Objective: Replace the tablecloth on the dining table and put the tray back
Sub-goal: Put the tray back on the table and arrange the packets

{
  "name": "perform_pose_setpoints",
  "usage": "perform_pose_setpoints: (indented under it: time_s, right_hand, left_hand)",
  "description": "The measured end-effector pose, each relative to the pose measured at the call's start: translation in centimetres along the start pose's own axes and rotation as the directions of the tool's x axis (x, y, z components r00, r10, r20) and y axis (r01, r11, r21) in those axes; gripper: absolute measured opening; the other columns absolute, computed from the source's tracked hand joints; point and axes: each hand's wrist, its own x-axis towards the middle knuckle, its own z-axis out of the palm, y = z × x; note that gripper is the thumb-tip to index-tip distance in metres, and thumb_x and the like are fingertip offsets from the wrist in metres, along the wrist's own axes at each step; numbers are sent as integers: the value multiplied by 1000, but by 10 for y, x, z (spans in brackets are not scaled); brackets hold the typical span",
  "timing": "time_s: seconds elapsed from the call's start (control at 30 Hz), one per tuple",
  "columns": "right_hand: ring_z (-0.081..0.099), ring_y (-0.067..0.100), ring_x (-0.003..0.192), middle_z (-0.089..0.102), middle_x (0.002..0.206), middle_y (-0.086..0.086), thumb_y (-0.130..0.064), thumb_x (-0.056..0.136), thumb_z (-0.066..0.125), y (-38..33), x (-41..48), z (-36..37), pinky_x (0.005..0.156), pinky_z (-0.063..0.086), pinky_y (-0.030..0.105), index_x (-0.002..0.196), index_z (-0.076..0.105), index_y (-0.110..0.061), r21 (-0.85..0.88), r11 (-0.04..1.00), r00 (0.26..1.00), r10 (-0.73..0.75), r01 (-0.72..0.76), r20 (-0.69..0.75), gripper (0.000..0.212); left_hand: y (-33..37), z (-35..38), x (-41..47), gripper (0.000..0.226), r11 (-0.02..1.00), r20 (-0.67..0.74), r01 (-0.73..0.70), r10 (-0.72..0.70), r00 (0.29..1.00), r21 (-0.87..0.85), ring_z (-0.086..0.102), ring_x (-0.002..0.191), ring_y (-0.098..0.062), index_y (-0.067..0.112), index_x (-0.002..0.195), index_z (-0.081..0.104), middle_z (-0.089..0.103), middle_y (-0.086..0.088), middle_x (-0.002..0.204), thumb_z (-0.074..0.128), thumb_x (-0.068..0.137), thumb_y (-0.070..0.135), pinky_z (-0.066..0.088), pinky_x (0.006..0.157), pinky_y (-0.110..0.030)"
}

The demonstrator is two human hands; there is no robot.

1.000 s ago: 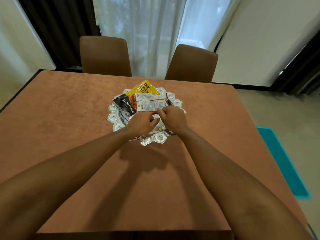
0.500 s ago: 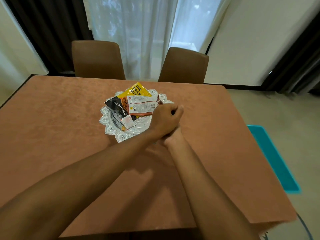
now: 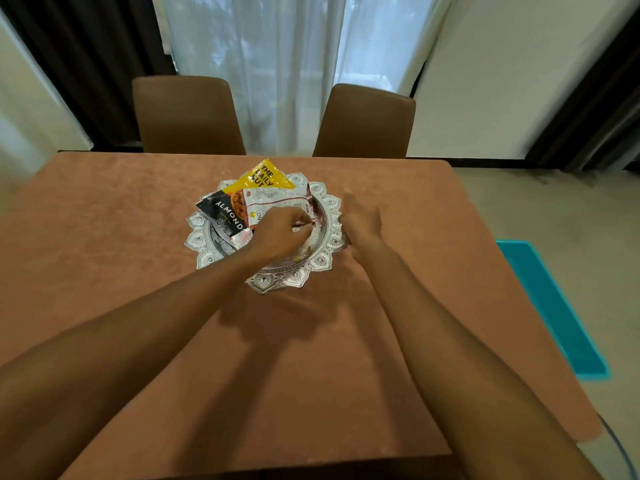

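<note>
A terracotta tablecloth covers the dining table. In its middle sits an ornate silver tray holding a yellow nut packet, a black almond packet and a white packet. My left hand hovers over the tray's inside, fingertips pinched together by the white packet's lower corner; I cannot tell whether anything small is between them. My right hand rests at the tray's right rim with its fingers stretched out and nothing in it. A few small yellowish bits lie inside the tray.
Two brown chairs stand at the table's far side in front of sheer curtains. A teal mat lies on the floor to the right. The cloth hangs over the table's right edge.
The hands were stacked together at the tray's right side; now they are apart. The left hand has moved onto the tray, the right has spread its fingers at the rim.
</note>
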Motion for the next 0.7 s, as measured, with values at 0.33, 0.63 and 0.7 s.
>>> perform_pose_setpoints:
  time_s: [0.33,0.63,0.7]
  right_hand:
    - [54,28,65,52,61,5,-42,105,46,10,18,22,61,27,33,60,49,-16,-703,426,794,-505,570,338,52]
    - [48,24,67,67,78,14,-40,106,43,19,22,27,63,27,34,71,63,-10,-752,289,757,-517,593,399,50]
    - [45,22,64,65,74,13,-41,106,44,19,20,27,62,27,34,68,60,-12,-750,295,760,-514,592,398,50]
  left_hand:
    - [-14,12,1,37,937,126,-240,214,969,254,61,94,-27,11,118,70,68,-8,108,52,91,28,44,80,-36]
    - [-8,4,-24,32,945,200,-287,254,946,159,61,69,-16,14,83,73,69,1,78,49,91,33,50,63,-44]
    - [-8,2,-31,33,937,202,-305,271,941,168,61,68,-16,12,79,72,68,0,76,48,92,32,50,63,-44]
